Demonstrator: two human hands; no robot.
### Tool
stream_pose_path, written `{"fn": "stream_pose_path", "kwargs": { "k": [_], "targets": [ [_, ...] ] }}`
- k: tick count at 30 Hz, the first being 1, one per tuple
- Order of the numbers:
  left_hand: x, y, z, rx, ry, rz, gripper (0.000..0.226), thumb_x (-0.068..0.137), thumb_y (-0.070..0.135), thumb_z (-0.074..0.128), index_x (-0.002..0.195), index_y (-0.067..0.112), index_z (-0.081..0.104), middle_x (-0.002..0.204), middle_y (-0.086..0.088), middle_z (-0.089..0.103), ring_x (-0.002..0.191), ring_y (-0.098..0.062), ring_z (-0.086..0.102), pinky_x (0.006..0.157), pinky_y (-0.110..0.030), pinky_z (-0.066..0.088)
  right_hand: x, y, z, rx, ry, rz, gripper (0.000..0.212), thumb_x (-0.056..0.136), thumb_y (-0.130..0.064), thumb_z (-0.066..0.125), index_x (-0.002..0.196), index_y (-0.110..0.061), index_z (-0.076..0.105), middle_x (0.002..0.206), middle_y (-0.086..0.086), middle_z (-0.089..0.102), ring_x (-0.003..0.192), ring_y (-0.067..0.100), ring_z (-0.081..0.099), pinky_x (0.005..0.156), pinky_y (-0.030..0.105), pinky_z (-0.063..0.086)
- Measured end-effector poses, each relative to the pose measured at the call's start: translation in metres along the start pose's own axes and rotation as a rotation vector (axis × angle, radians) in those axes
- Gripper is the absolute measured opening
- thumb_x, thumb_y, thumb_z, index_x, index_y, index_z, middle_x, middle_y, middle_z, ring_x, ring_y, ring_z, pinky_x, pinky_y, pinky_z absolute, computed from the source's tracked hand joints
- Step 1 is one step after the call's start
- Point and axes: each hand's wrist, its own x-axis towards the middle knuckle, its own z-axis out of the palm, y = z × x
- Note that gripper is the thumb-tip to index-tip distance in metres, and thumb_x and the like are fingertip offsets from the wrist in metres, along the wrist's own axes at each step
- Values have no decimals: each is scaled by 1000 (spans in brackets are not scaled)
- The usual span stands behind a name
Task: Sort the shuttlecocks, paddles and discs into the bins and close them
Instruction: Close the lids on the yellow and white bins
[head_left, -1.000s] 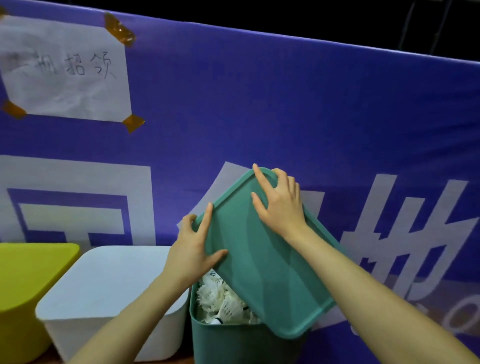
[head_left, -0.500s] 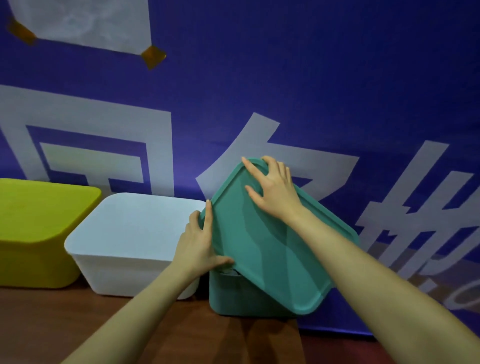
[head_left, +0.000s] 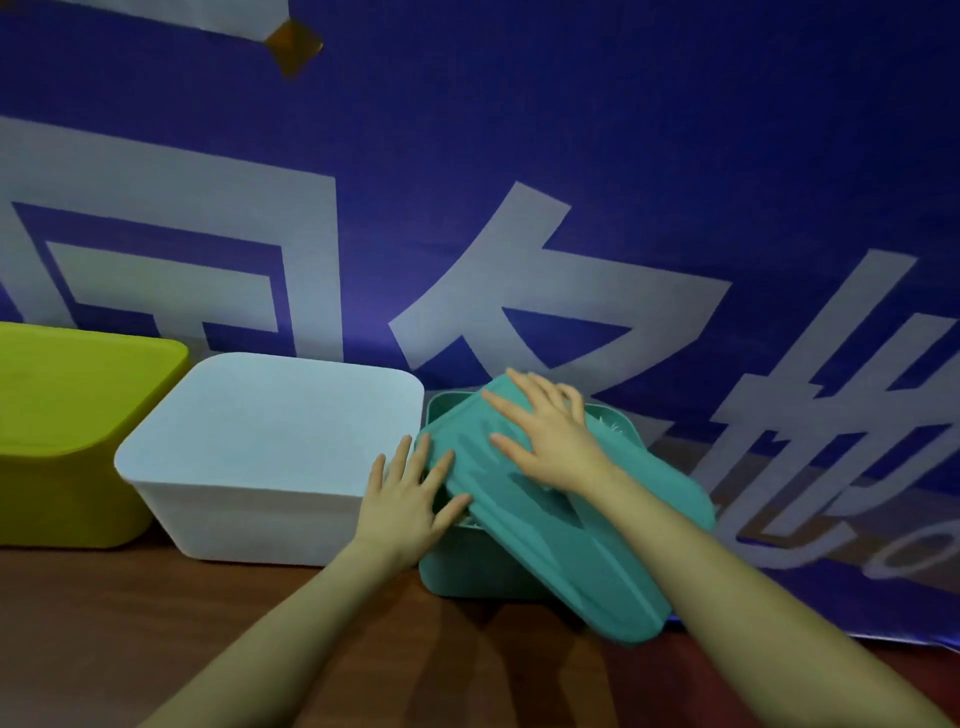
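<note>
a blue banner with large pale characters fills the back of the view, hanging down behind a brown surface. three bins stand in a row against it. the yellow-green bin on the left and the white bin beside it both have their lids on. the teal bin on the right touches the white one. its teal lid lies askew and tilted across the opening, the near corner overhanging the front and gaps left at the back and left, where a little white feathering of shuttlecocks peeks out. the right hand presses flat on the lid's far part, fingers spread. the left hand has straight fingers laid against the lid's left edge.
</note>
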Motion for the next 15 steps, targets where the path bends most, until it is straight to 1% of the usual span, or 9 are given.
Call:
{"fn": "stream_pose_path", "kwargs": {
  "k": [2,4,5,7,9,11,13,15],
  "targets": [
    [-2,4,-1,13,-15,-10,118,50,78,-39,149,32,6,158,-5,-2,145,-28,-6,115,-46,-1,-26,0,11,9,-144,41,78,74,-76,12,144,-43,23,157,0,12,143,20,10,112,46,3],
    [-5,7,-3,35,-19,-40,118,49,76,-41,149,32,4,158,-6,-2,144,-30,-3,115,-46,1,-48,0,21,1,-257,75,82,72,-81,19,145,-45,19,158,-2,9,143,18,8,113,47,2],
    [-6,8,-3,32,-17,-59,117,51,77,-39,149,31,5,158,-7,-2,144,-32,-1,115,-46,3,-58,0,25,-7,-298,86,83,71,-82,23,145,-45,17,158,-3,8,144,18,7,113,46,2],
    [-9,12,-3,13,-21,-89,108,59,78,-27,149,30,9,158,-9,2,143,-36,2,114,-47,6,-75,1,32,-21,-360,101,85,72,-82,31,145,-45,13,159,-3,5,144,19,5,113,47,2],
    [-13,15,-2,-19,-6,-106,102,67,76,-16,148,26,21,156,-13,11,142,-39,8,113,-49,10,-88,2,36,-33,-384,122,80,78,-78,37,146,-46,10,159,-4,2,145,20,3,113,48,3],
    [-18,16,0,-24,21,-105,91,77,71,0,143,20,36,152,-19,25,139,-43,18,111,-52,17,-98,2,37,-34,-380,155,70,86,-69,37,146,-46,8,159,-5,2,145,20,1,114,51,5],
    [-22,15,5,25,66,-48,82,84,66,15,131,10,53,139,-27,42,131,-46,34,104,-56,30,-106,0,37,-53,-367,177,62,92,-61,33,146,-46,7,159,-7,2,146,20,1,115,53,6],
    [-27,15,7,99,75,31,78,85,62,27,118,0,61,128,-30,52,122,-45,47,97,-56,40,-113,-1,36,-85,-356,192,57,95,-55,30,147,-43,8,158,-8,3,146,21,2,115,56,6]
  ]
}}
